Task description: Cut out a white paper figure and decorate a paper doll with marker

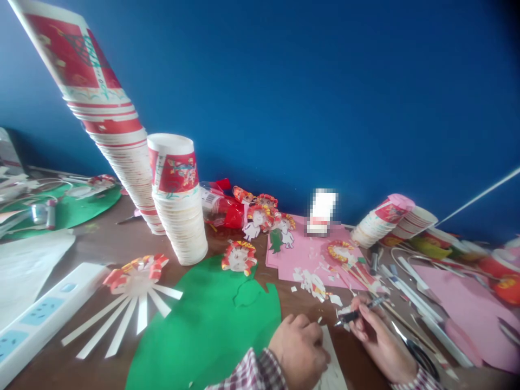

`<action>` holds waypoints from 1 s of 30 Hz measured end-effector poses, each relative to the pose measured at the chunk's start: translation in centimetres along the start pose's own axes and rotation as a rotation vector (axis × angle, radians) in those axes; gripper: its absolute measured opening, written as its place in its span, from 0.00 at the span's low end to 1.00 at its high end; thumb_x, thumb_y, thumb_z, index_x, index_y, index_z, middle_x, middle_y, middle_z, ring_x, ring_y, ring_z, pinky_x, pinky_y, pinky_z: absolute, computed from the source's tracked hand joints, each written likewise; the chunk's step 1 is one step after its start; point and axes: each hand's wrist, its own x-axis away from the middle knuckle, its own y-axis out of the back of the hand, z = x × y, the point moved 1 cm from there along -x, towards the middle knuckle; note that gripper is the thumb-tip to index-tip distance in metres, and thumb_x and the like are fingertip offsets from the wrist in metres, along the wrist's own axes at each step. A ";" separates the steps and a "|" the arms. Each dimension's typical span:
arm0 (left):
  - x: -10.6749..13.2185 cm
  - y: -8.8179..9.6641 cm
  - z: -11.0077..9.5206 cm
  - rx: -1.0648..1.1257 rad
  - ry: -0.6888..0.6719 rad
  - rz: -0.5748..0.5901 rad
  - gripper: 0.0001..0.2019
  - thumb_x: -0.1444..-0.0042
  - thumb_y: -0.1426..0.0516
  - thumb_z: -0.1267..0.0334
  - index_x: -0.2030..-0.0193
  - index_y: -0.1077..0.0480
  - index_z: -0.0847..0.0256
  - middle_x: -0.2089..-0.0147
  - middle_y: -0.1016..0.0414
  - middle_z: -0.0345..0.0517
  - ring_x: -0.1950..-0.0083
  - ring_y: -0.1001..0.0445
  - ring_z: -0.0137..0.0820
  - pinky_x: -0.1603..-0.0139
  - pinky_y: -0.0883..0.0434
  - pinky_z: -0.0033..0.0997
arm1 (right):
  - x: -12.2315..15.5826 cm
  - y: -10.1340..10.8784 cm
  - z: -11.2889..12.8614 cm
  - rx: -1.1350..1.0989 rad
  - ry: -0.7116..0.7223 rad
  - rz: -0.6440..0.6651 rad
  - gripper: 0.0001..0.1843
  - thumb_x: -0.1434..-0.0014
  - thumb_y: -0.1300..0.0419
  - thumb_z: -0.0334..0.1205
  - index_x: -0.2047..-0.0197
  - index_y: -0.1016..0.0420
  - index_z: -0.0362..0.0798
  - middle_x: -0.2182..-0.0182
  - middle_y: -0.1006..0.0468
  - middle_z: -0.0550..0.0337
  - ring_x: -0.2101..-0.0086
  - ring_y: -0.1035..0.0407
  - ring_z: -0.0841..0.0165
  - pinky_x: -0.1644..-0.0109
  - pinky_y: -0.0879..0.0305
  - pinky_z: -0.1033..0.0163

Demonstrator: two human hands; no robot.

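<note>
With fingers of the right hand (379, 337) closed, grips a dark pen (348, 317) over the table (97, 238). With the left hand (299, 349) bent at the fingers, covers much of a white paper (333, 365) right of the green sheet (203, 325); cannot make out any grip underneath, nor the paper's cut-off lower end.

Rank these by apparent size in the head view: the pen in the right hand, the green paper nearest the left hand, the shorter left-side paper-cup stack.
1. Green paper, cropped by the frame
2. Paper-cup stack
3. Pen
</note>
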 end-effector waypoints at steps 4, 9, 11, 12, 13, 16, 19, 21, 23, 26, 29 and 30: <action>-0.1 0.1 0.0 0.024 0.015 0.000 0.06 0.46 0.45 0.59 0.71 0.30 0.55 0.66 0.31 0.39 0.63 0.38 0.30 0.66 0.40 0.32 | -0.1 0.2 -0.2 -0.011 0.016 -0.007 0.12 0.49 0.36 0.47 0.67 0.30 0.48 0.83 0.36 0.67 0.81 0.46 0.78 0.78 0.46 0.73; -0.3 1.2 -0.1 0.040 0.011 0.047 0.05 0.45 0.46 0.59 0.69 0.31 0.53 0.64 0.30 0.36 0.63 0.36 0.31 0.68 0.40 0.33 | -0.1 0.3 -0.2 -0.031 0.016 0.030 0.10 0.47 0.37 0.45 0.68 0.30 0.47 0.84 0.37 0.67 0.80 0.45 0.78 0.78 0.47 0.73; -0.4 1.6 -0.2 0.035 0.021 0.080 0.06 0.44 0.47 0.59 0.69 0.31 0.53 0.64 0.30 0.36 0.63 0.35 0.32 0.68 0.40 0.33 | -0.1 0.3 -0.2 -0.039 0.016 0.030 0.10 0.47 0.37 0.45 0.68 0.31 0.47 0.83 0.36 0.66 0.80 0.45 0.78 0.78 0.48 0.74; -0.4 1.6 -0.2 0.033 0.026 0.088 0.06 0.44 0.47 0.59 0.69 0.31 0.53 0.64 0.30 0.36 0.63 0.35 0.32 0.68 0.40 0.34 | -0.1 0.4 -0.2 -0.043 0.019 0.023 0.10 0.47 0.36 0.44 0.68 0.31 0.47 0.83 0.36 0.66 0.80 0.44 0.78 0.78 0.48 0.74; -0.5 1.7 -0.2 0.033 0.024 0.090 0.06 0.44 0.47 0.59 0.68 0.31 0.53 0.64 0.30 0.36 0.62 0.35 0.32 0.68 0.40 0.34 | -0.1 0.4 -0.2 -0.047 0.023 0.017 0.11 0.47 0.36 0.44 0.68 0.31 0.47 0.82 0.36 0.66 0.80 0.44 0.78 0.78 0.47 0.74; -0.5 1.8 -0.3 0.035 0.023 0.083 0.07 0.44 0.47 0.58 0.68 0.31 0.53 0.64 0.29 0.36 0.62 0.35 0.33 0.68 0.39 0.34 | -0.1 0.5 -0.2 -0.048 0.032 0.024 0.11 0.48 0.36 0.44 0.68 0.31 0.47 0.83 0.36 0.66 0.80 0.44 0.77 0.78 0.47 0.73; -0.5 2.3 -0.3 0.047 0.024 0.108 0.07 0.43 0.48 0.57 0.66 0.30 0.52 0.63 0.29 0.36 0.61 0.34 0.33 0.67 0.39 0.34 | 0.0 0.3 -0.2 -0.046 0.042 0.045 0.10 0.47 0.37 0.45 0.68 0.31 0.47 0.84 0.36 0.67 0.81 0.44 0.78 0.78 0.47 0.73; -0.5 2.8 -0.4 0.055 0.024 0.125 0.06 0.44 0.47 0.58 0.66 0.30 0.52 0.62 0.29 0.37 0.60 0.34 0.33 0.65 0.38 0.35 | 0.0 0.2 -0.1 -0.045 0.041 0.047 0.11 0.47 0.36 0.44 0.68 0.31 0.47 0.84 0.36 0.67 0.81 0.43 0.78 0.78 0.47 0.74; -0.5 3.0 -0.4 0.059 0.021 0.123 0.06 0.44 0.47 0.58 0.65 0.30 0.52 0.61 0.29 0.37 0.59 0.35 0.32 0.64 0.38 0.35 | 0.0 0.1 0.0 -0.043 0.034 0.049 0.11 0.48 0.36 0.44 0.69 0.31 0.47 0.83 0.36 0.67 0.81 0.43 0.78 0.78 0.47 0.74; -0.3 2.9 -0.3 0.063 0.021 0.101 0.07 0.44 0.47 0.57 0.65 0.30 0.52 0.62 0.29 0.37 0.59 0.35 0.32 0.63 0.38 0.34 | 0.0 0.0 0.1 -0.035 0.032 0.046 0.13 0.49 0.35 0.45 0.70 0.32 0.46 0.83 0.37 0.67 0.81 0.44 0.78 0.79 0.48 0.74; -0.2 2.6 -0.2 0.069 0.021 0.086 0.06 0.45 0.46 0.56 0.65 0.30 0.50 0.62 0.30 0.37 0.59 0.36 0.32 0.62 0.38 0.34 | 0.1 -0.2 0.2 -0.002 0.038 0.027 0.14 0.51 0.34 0.47 0.71 0.32 0.46 0.84 0.37 0.67 0.82 0.45 0.78 0.80 0.49 0.74; -0.1 2.6 -0.2 0.071 0.022 0.085 0.06 0.45 0.46 0.56 0.64 0.30 0.50 0.61 0.30 0.36 0.58 0.36 0.32 0.62 0.38 0.34 | 0.2 -0.4 0.3 0.006 0.042 0.018 0.15 0.52 0.34 0.47 0.71 0.32 0.46 0.84 0.37 0.67 0.82 0.45 0.78 0.80 0.49 0.74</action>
